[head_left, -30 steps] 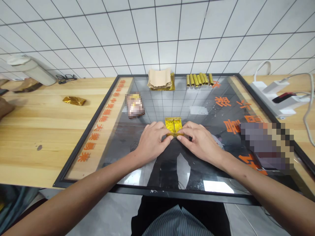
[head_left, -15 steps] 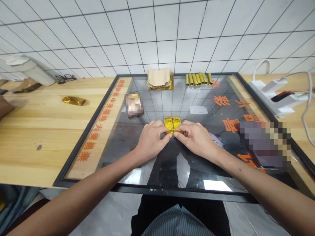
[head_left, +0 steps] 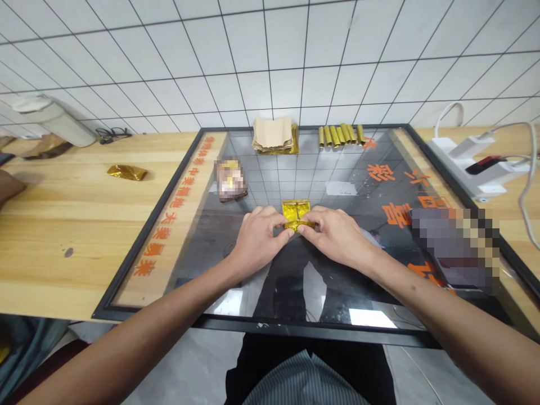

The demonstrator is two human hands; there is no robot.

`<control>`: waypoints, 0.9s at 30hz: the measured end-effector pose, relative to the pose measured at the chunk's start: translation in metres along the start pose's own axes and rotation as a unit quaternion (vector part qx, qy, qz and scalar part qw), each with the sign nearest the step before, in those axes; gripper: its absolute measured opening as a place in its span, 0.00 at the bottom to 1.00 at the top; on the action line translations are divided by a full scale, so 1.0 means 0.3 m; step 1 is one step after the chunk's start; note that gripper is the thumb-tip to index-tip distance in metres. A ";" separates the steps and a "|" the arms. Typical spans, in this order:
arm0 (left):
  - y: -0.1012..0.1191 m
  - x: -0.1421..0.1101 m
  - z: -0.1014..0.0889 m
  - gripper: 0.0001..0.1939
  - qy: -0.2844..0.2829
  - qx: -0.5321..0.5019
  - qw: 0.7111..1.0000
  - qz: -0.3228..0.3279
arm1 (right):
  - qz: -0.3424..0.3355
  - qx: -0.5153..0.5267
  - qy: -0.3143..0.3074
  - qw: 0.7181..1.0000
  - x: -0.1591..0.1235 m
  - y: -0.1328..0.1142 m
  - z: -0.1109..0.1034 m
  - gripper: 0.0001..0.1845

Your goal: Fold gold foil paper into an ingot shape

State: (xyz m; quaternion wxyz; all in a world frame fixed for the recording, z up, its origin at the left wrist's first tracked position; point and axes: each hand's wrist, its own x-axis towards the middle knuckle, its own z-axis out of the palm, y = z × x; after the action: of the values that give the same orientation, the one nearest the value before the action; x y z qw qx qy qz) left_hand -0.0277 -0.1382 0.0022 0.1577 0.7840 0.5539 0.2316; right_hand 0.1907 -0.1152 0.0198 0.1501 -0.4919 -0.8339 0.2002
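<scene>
In the head view, a gold foil piece (head_left: pixel 296 210) is held low over the middle of a black-framed glass panel (head_left: pixel 274 185), which is laid on a wooden counter (head_left: pixel 63 225). Its near edge, curled into a narrow strip, is pinched at the left end between the thumb and fingers of the left hand (head_left: pixel 259 241) and at the right end between those of the right hand (head_left: pixel 337 236); the thumbs are placed on the near side, close together. The flat part of the foil, marked by a dark line down its middle, is left exposed beyond the fingers. At the panel's far edge, a paper stack (head_left: pixel 273 135) is set over more gold foil, and to its right seven gold tubes (head_left: pixel 334 136) are lined up side by side. A pixelated packet (head_left: pixel 230 181) is seen beyond the left hand, and a larger pixelated object (head_left: pixel 453 247) near the right edge. On the bare wood to the left, a crumpled gold wrapper (head_left: pixel 126 172) is placed; at the right, a white power strip (head_left: pixel 458 169) is seen.
</scene>
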 end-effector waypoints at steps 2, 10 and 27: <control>-0.005 -0.001 -0.001 0.04 -0.014 -0.007 1.000 0.004 | -0.003 0.009 -0.003 1.000 -0.004 -0.001 -0.003 0.12; -0.007 -0.004 0.002 0.03 -0.015 -0.045 0.999 -0.005 | 0.001 0.058 0.003 0.998 -0.014 -0.008 -0.005 0.11; -0.003 -0.005 -0.003 0.09 -0.007 -0.022 1.000 -0.005 | 0.023 0.029 -0.008 0.999 -0.002 -0.016 -0.006 0.14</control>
State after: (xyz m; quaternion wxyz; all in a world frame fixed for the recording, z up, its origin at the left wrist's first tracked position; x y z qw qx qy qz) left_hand -0.0295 -0.1394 0.0022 0.1795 0.7795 0.5512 0.2373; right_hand 0.1880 -0.1175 0.0236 0.1527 -0.5044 -0.8178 0.2313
